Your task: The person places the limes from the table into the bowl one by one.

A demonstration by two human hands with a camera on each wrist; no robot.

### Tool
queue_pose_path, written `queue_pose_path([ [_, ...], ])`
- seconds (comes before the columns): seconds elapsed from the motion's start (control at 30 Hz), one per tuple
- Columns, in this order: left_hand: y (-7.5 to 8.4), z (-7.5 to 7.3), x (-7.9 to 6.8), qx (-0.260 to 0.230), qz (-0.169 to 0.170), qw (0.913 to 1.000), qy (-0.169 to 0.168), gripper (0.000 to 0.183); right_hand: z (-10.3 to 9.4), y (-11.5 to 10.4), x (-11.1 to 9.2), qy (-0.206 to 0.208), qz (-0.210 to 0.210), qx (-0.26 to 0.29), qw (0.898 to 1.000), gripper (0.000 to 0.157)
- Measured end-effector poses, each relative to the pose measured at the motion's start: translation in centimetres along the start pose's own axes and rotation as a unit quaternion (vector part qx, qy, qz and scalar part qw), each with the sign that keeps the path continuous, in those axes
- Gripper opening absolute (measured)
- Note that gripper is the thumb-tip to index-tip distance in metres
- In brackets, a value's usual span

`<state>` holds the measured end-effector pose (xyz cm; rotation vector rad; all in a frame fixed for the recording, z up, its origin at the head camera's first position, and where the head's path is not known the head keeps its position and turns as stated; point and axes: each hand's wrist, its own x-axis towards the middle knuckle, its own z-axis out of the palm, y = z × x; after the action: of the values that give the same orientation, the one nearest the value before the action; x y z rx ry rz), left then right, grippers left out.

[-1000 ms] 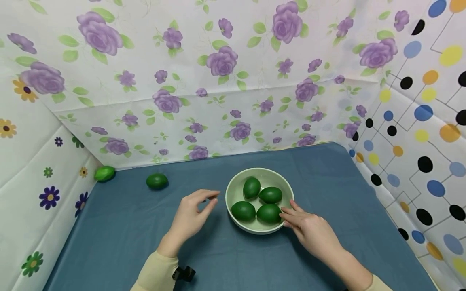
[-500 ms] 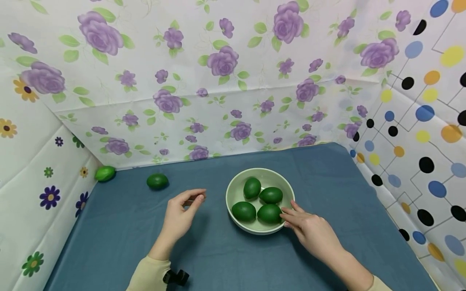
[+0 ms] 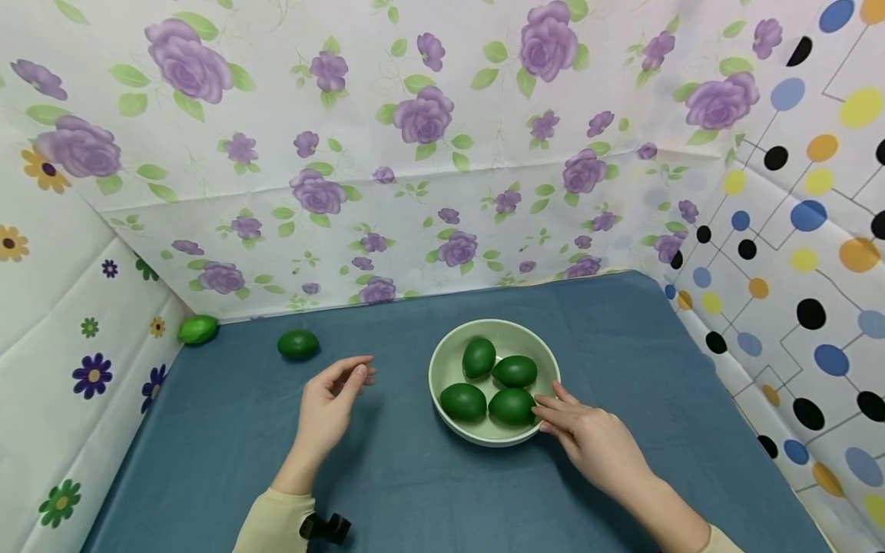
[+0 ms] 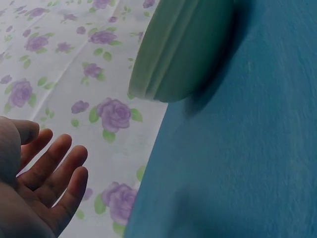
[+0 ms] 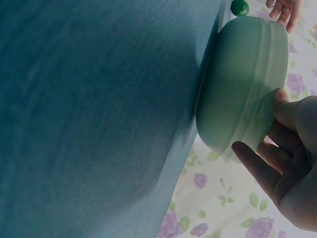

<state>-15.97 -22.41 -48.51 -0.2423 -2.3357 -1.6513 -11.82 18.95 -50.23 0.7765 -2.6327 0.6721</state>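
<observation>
A pale green bowl (image 3: 499, 439) stands on the blue cloth, with several dark green limes (image 3: 463, 402) lying inside. My right hand (image 3: 594, 442) holds the bowl's near right rim. Some fingers reach over the rim beside a lime, while in the right wrist view a thumb and a finger (image 5: 257, 166) lie against the outer wall. Left of the bowl, my left hand (image 3: 326, 407) hovers above the cloth, holding nothing, its fingers loosely bent. Another dark green lime (image 3: 298, 345) lies on the cloth beyond the left hand.
A brighter green lime (image 3: 198, 329) sits in the far left corner against the wall cloth. Flowered sheets (image 3: 415, 223) rise behind and at left, and a dotted sheet (image 3: 781, 307) rises at right. Blue cloth (image 3: 429, 499) covers the table.
My left hand has moved left, away from the bowl and closer to the lime on the cloth. The right hand and the bowl have stayed in place.
</observation>
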Motion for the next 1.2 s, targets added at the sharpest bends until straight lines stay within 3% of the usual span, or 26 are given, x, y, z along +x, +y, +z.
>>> queue_pose_path([
  [0.23, -1.1, -1.0, 0.0, 0.021, -0.018, 0.9993, 0.026, 0.025, -0.1, 0.0, 0.0, -0.003, 0.002, 0.003, 1.0, 0.039],
  [0.5, -2.1, -3.2, 0.5, 0.129, -0.011, 0.9894, 0.066, 0.03, -0.2, -0.1, 0.3, -0.005, 0.006, 0.004, 1.0, 0.039],
  [0.63, -3.0, -4.7, 1.1, 0.15, -0.021, 0.9847, 0.086, 0.039, -0.1, -0.2, 0.3, -0.008, 0.01, 0.005, 1.0, 0.039],
  [0.83, -4.5, -6.3, 1.9, 0.159, -0.095, 0.9788, 0.087, 0.059, -0.2, -0.3, 0.1, -0.017, 0.022, 0.005, 1.0, 0.039],
  [1.07, -6.2, -6.8, 2.9, 0.162, -0.188, 0.9667, 0.063, 0.082, -0.3, -0.4, 0.3, -0.016, 0.033, 0.02, 0.999, 0.038],
  [1.2, -6.6, -7.1, 3.6, 0.149, -0.206, 0.9647, 0.068, 0.087, -0.1, -0.5, 0.3, -0.014, 0.037, 0.025, 0.999, 0.038],
])
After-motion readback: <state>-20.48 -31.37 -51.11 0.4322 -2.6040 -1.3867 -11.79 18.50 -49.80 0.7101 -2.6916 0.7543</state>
